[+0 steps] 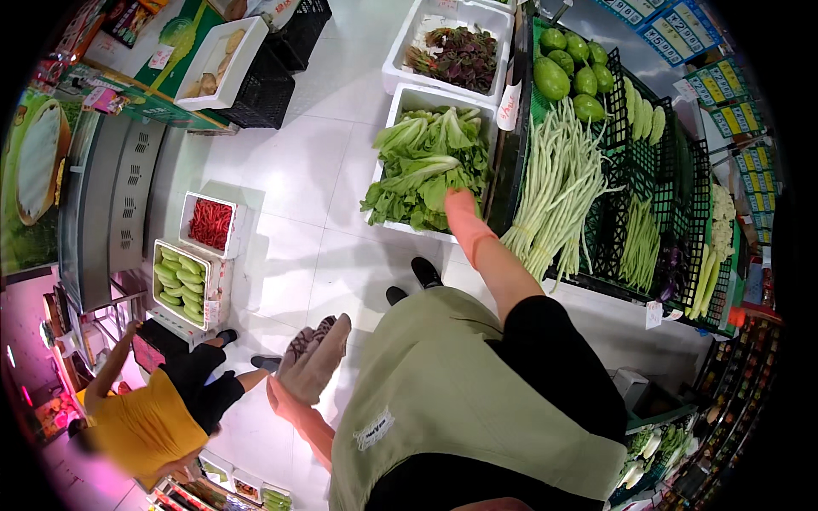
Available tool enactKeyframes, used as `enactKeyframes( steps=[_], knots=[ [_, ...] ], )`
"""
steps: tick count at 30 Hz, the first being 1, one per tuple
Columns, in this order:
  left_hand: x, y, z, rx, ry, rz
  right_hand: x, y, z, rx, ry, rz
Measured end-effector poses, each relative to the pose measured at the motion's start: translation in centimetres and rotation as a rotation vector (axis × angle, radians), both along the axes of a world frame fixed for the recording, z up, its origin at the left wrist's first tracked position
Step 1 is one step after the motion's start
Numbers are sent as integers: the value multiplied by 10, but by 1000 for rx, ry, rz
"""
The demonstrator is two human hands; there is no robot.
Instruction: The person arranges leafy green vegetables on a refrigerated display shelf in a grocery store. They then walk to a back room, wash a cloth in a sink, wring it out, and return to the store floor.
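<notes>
My right hand (461, 213), in an orange-pink glove, reaches down to a white foam box (399, 104) of leafy greens (426, 162). Its fingertips rest on the leaves at the box's near right corner, and the fingers are partly hidden among them. My left hand (288, 400), gloved the same, hangs low beside my green apron (426, 392). It is closed on a bundle of beige and brown patterned cloth (317, 353) that sticks up from the fist. My black shoes (424, 271) stand on the white tile floor just in front of the box.
A black crate rack (673, 213) on the right holds long green beans (558, 183) and round green fruit (567, 68). A box of dark red leaves (456, 55) stands further off. Boxes of red chillies (210, 223) and green vegetables (177, 284) stand at the left, near another person in a yellow top (145, 426).
</notes>
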State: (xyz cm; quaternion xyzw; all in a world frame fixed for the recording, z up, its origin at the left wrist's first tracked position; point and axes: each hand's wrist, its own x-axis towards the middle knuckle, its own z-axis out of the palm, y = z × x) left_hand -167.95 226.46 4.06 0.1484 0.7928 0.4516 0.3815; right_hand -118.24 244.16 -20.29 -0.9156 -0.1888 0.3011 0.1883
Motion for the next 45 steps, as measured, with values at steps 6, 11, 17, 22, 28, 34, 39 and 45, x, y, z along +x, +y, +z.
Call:
enactKeyframes(
  steps=[6, 11, 17, 22, 28, 34, 39, 45],
  knots=[
    [45, 2, 19, -111, 33, 62, 60, 20, -40, -17, -62, -294],
    [63, 15, 16, -191, 21, 59, 83, 11, -93, -686, -279, 644],
    [62, 32, -13, -142, -6, -59, 51, 7, -54, -859, -292, 821],
    [76, 60, -22, -105, -65, -221, -6, 0, 13, -513, -3, 433],
    [64, 85, -58, -7, -114, -409, -78, -60, 56, 843, 743, -1080],
    [68, 115, -77, 54, -228, -711, -95, -189, 88, 567, 1048, -664],
    [94, 120, -106, -96, -117, -978, -119, -305, 70, 514, 1071, -1063],
    [111, 136, -107, -136, 157, -1095, -145, -498, -83, 640, 972, -1354]
  ],
)
